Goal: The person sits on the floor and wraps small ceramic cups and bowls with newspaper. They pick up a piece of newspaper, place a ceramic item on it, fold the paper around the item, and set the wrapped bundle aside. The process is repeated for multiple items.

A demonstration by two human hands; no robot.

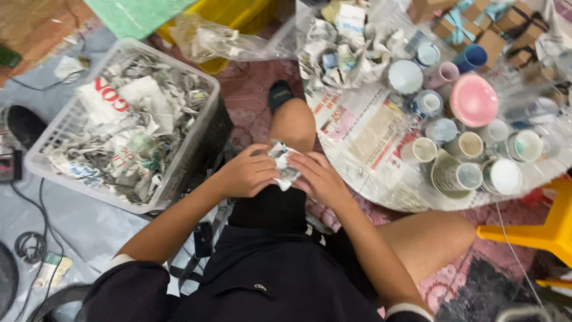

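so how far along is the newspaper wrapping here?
Done: cannot tell; crumpled newspaper fills the white plastic basket, and wrapped lumps lie at the far side of the round newspaper-covered table, contents hidden.
In hand: left hand and right hand close around one small newspaper-wrapped bundle over the lap.
Left: many bare ceramic cups and a pink bowl stand unwrapped on the table.

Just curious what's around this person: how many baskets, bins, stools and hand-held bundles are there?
White mesh basket: 1
Yellow bin: 1
Yellow stool: 1
Paper-wrapped bundle, held by left hand and right hand: 1
Total: 4
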